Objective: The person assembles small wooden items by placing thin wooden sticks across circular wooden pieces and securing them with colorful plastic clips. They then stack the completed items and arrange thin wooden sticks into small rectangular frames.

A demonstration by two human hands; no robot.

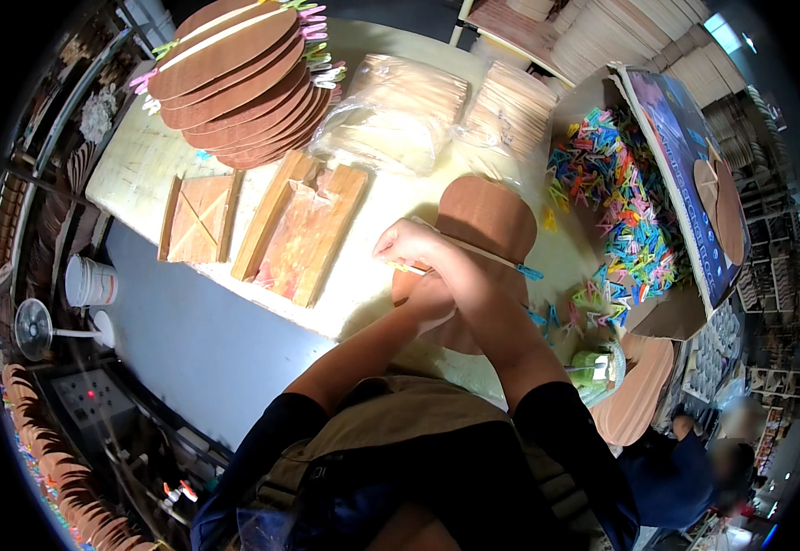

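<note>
A brown guitar-shaped wooden panel (487, 207) lies on the table in front of me, with a thin pale wood strip (483, 248) across its waist. A blue clothespin (529, 273) grips the strip's right end. My right arm crosses over my left, and my right hand (405, 242) is closed at the panel's left edge, by the strip's left end. From beneath its fingers a yellow clothespin (406, 267) sticks out. Below it, my left hand (432, 299) rests over the panel; the right forearm hides most of its fingers.
Stacked clipped panels (235, 83) stand at the back left, beside wooden frames (200, 220) (301, 230). Bagged wood strips (400, 101) lie at the back. A carton (680, 184) of colourful clothespins (620, 211) and a green-filled cup (593, 369) are to the right. Another person (671, 482) is at lower right.
</note>
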